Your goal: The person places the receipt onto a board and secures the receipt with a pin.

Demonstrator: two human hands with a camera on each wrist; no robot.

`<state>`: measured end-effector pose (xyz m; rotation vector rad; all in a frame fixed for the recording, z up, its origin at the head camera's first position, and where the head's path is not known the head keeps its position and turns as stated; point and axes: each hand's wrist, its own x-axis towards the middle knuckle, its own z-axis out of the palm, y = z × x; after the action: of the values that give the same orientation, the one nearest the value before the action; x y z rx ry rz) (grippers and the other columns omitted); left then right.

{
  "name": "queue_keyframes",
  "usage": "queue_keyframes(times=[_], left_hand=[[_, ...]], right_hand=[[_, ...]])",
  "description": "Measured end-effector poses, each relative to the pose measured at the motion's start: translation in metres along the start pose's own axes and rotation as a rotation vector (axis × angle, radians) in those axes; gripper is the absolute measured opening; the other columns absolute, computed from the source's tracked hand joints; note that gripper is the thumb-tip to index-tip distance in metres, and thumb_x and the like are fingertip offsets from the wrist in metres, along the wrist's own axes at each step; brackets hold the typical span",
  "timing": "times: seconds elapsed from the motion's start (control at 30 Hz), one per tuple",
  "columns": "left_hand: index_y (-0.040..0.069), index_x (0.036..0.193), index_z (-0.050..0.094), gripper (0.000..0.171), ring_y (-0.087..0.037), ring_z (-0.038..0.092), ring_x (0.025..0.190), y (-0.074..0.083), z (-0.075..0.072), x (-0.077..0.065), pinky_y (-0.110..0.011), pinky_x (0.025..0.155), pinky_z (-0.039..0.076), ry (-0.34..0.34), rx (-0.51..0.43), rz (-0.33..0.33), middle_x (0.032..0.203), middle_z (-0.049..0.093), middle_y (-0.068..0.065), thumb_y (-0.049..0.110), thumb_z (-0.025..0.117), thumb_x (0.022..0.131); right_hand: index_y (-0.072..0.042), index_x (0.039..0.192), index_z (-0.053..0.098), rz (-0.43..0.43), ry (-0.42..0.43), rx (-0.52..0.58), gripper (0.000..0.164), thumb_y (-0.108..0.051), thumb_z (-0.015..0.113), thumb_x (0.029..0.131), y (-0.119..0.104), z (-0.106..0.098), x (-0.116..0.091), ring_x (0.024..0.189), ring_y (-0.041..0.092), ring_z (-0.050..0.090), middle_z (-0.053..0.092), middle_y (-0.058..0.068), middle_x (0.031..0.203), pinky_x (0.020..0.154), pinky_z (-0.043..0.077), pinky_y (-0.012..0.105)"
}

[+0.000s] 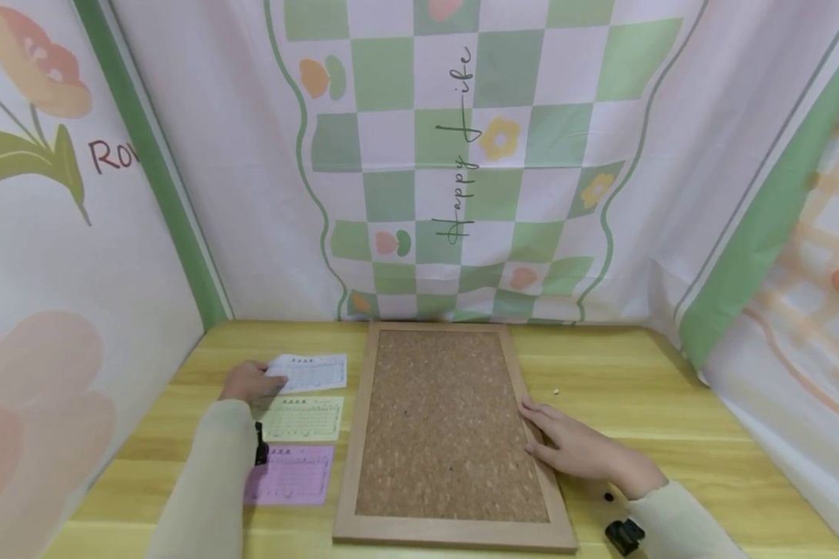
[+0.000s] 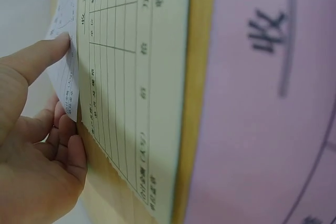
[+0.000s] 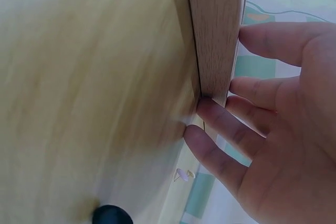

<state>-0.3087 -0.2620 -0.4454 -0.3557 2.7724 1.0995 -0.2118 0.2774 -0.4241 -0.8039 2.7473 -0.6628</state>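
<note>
A wood-framed cork board (image 1: 447, 419) lies flat on the table. To its left, three printed form slips lie in a column: white (image 1: 319, 373), pale yellow-green (image 1: 304, 421) and pink (image 1: 295, 480). My left hand (image 1: 247, 382) pinches the left end of the white slip, thumb on top and other fingers beneath. In the left wrist view, the corner of that white slip (image 2: 70, 85) is raised. Against the board's right side rests my right hand (image 1: 573, 446). Its spread fingertips touch the wooden frame (image 3: 215, 30) and hold nothing.
Small pushpins (image 3: 182, 174) lie on the table beyond the right hand. Near the right wrist sits a small black round object (image 1: 609, 497). Patterned curtains (image 1: 447, 155) enclose the wooden table (image 1: 636, 373) at the back and sides.
</note>
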Motion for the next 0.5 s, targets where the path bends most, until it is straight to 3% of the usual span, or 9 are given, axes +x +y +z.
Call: queue_keyframes(times=[0.27,0.5], left_hand=[[-0.011,0.132,0.055,0.055,-0.048,0.052,0.12,-0.0002,0.0036,0.003,-0.058,0.102,0.04,0.023,0.062,0.053,0.131,0.056,-0.032,0.025,0.07,0.093],[-0.013,0.128,0.054,0.049,-0.047,0.053,0.115,0.0061,0.0035,-0.0018,-0.059,0.099,0.041,0.036,0.016,0.058,0.124,0.057,-0.032,0.016,0.07,0.092]], right_hand=[[0.008,0.151,0.034,0.004,-0.007,0.005,0.067,-0.034,0.056,0.104,0.0005,-0.0003,-0.0002,0.14,0.051,0.029,0.027,0.032,0.155,0.108,0.029,0.064],[0.008,0.151,0.033,0.014,-0.026,0.033,0.067,-0.034,0.056,0.104,-0.0003,-0.0018,-0.0006,0.14,0.052,0.027,0.027,0.033,0.155,0.108,0.029,0.064]])
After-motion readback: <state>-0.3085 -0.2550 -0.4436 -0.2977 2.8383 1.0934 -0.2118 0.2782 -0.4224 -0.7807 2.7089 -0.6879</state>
